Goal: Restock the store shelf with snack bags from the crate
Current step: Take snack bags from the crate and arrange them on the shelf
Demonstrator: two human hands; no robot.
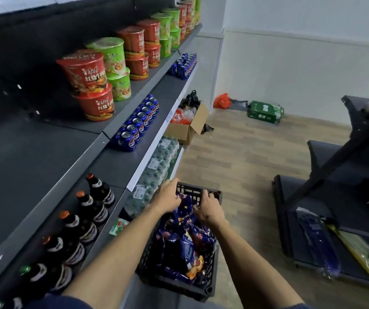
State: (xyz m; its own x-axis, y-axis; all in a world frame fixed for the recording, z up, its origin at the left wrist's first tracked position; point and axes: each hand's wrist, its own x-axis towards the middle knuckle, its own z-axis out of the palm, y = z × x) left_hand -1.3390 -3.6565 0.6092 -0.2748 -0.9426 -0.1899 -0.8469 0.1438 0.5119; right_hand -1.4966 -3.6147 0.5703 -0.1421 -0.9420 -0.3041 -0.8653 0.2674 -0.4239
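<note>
Presently your left hand (168, 195) and right hand (208, 206) curl onto bags (183, 241) in the crate (210, 288); grips unclear. Lift only top bags, unsnagged.

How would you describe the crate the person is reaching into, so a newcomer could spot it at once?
Follow the long dark shelving on the left down to the floor at its near end. There, under both hands, sits a black plastic lattice crate heaped with dark blue snack bags. The only other box, farther along, is open brown cardboard.
</note>
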